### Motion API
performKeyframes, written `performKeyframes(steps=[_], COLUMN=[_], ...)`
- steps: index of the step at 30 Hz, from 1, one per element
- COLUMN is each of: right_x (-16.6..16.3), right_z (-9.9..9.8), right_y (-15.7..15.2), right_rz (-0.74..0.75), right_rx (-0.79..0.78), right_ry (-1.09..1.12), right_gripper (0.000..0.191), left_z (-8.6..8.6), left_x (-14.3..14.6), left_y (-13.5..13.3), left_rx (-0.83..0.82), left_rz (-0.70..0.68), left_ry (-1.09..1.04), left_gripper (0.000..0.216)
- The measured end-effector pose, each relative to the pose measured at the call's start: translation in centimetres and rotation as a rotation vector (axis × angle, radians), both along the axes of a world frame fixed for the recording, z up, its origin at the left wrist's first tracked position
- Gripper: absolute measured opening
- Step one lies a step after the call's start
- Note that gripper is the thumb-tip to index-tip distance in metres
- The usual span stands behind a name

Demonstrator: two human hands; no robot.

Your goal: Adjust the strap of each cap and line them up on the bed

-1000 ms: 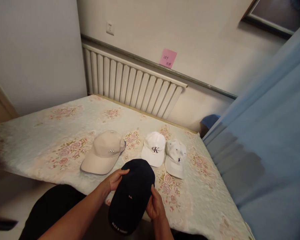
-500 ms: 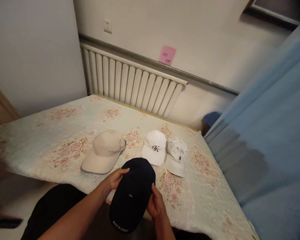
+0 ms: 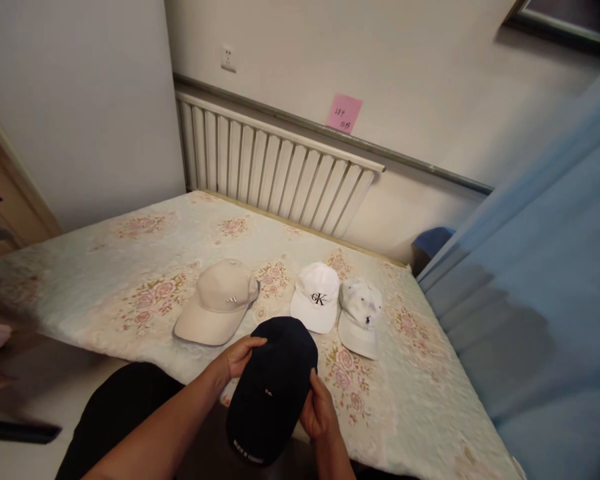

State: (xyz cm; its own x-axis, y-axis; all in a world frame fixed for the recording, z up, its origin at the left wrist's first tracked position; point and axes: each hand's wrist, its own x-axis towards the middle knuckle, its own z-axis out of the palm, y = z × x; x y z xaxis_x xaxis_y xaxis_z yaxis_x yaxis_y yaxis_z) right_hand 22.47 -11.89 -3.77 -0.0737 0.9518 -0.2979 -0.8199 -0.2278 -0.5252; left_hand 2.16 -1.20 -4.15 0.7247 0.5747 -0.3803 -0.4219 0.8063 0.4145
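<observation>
I see left fingers and right fingers gripping the dark cap. This seems a holding step; moving calls for even pressure

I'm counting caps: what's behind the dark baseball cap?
Beyond the dark baseball cap, the floral bedspread and white CK cap show. Whatever it directly covers can't be seen.

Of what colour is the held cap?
The cap looks black or dark navy; best in head view.

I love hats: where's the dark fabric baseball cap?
Head view, low, just left of centre: the dark cap is held by the left hand and right hand, below the white black-lettered cap.
</observation>
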Motion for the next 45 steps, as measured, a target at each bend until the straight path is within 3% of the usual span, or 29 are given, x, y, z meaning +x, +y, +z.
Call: performKeyframes(steps=[32,45], right_x=[-0.1,-0.5], right_z=[0.0,1.2], right_y=[0.2,0.2], right_rz=[0.041,0.015], right_rx=[0.069,0.089], right_ry=[0.009,-0.014], right_gripper=[0.047,0.046], left_z=[0.5,0.1], left_x=[0.0,-0.2], left_y=[0.2,0.4], left_rx=[-0.006,-0.031], left_rz=[-0.033,-0.057], left_ry=[0.003,0.043], left_gripper=[0.035,0.038])
